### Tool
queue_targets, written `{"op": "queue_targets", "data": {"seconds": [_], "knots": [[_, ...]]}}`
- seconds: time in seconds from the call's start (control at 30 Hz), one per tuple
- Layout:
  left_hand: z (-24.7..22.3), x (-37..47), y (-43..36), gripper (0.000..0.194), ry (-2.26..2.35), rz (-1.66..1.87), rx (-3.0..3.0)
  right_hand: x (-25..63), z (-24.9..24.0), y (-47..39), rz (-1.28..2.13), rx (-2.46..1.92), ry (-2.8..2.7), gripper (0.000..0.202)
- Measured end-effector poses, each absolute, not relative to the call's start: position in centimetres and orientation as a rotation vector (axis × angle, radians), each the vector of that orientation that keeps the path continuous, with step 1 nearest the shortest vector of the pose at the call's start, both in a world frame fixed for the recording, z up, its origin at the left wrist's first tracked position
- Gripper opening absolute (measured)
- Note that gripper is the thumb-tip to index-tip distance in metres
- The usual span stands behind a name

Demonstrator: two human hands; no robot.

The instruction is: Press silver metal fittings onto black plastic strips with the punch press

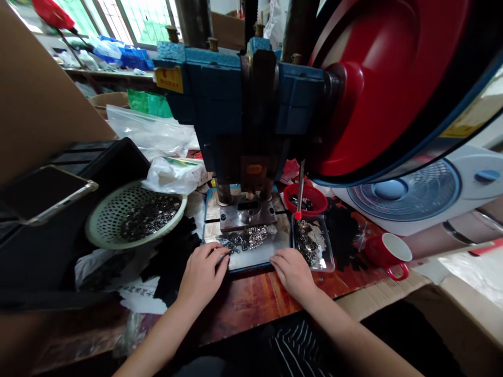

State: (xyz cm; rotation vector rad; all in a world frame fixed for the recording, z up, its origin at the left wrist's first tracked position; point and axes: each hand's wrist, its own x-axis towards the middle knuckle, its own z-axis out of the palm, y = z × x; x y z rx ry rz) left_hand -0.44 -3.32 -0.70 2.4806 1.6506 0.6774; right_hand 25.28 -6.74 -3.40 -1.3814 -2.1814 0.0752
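Observation:
My left hand [203, 271] rests at the left front of the press's metal plate [251, 257], fingers bent and drawn together beside small dark metal pieces [236, 243]. Whatever its fingertips hold is too small to make out. At the plate's right front edge is my right hand [293, 271], its fingers closed together; anything between them is hidden. A heap of small shiny metal pieces [257, 235] lies on the plate between the hands. Behind the heap sits the steel die block [248, 215], under the blue press [220, 94].
Left stands a pale green colander [98, 235] of small metal parts, near a phone [51, 193]. Right of the plate are a clear tray [328, 256] of parts, a red bowl [320, 207], and a red mug [387, 251]. A large red flywheel [393, 78] overhangs a fan [412, 183].

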Motion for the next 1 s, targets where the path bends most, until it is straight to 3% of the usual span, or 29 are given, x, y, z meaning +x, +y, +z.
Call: {"op": "queue_targets", "data": {"seconds": [0.3, 1.0], "knots": [[-1.6, -0.6, -5.1, 0.039, 1.533, 0.571, 2.753, 25.2, -2.8, -6.3, 0.237, -1.443, -2.095, 0.015], [-2.3, -0.9, -5.0, 0.042, 1.424, 0.628, 2.787, 24.7, -2.3, -6.0, 0.344, -1.456, -2.009, 0.017]]}}
